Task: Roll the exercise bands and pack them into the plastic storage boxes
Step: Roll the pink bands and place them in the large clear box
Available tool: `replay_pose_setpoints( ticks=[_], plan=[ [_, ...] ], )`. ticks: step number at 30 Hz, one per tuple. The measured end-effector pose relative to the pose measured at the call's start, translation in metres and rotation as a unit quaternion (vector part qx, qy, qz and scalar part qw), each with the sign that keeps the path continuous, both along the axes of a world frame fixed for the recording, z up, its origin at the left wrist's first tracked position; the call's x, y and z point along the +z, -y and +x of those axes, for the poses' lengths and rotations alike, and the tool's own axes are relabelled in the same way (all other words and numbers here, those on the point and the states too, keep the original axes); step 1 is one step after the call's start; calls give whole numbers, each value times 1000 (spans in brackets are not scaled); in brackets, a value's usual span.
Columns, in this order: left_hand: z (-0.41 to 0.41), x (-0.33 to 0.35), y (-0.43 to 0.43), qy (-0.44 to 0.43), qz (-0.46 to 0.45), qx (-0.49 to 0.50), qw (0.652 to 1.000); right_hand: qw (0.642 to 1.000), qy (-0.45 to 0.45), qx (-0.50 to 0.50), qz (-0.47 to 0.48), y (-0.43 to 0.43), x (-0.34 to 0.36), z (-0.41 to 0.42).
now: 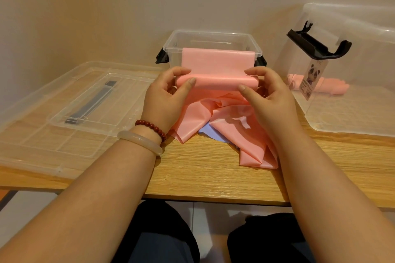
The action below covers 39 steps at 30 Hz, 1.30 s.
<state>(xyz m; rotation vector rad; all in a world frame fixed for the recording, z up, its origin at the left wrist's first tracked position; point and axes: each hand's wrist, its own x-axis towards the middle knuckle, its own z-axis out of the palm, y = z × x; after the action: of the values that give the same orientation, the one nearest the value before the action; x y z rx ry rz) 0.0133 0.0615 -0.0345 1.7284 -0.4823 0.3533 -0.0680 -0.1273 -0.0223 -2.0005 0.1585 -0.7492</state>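
On the worktop [203,177], a lid [64,113] lay left; a small storage box [211,33] stood behind centre, an exercise band [215,60] draped over its front; a larger box [352,113] right held rolled bands [333,87].

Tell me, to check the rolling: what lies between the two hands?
Head view: the pink band, partly rolled, spans from left hand to right hand, each gripping an end.

legible text: none | paper label [311,80] on front wall of large clear box [363,17], right side: panda picture; small print beneath blurred, unreadable
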Motion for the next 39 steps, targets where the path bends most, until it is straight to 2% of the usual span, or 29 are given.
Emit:
replay_pose_setpoints(
  ticks=[7,11,18,30,35,39],
  plan=[
    [-1,1,-1,23,31,-18,999,1000,10,-26,1,4,-2,4],
    [0,2,0,29,34,-2,999,998,6,-43,-37,4,-1,5],
    [1,-1,1,18,33,18,999,1000,4,-1,-13,2,1,0],
    [3,-2,1,24,62,2,998,997,20,-55,-57,4,-3,6],
    [2,-2,1,17,37,13,999,999,26,-38,-15,2,-1,3],
    [1,0,2,-16,-2,-11,1000,998,20,-36,-42,2,-1,3]
  ],
)
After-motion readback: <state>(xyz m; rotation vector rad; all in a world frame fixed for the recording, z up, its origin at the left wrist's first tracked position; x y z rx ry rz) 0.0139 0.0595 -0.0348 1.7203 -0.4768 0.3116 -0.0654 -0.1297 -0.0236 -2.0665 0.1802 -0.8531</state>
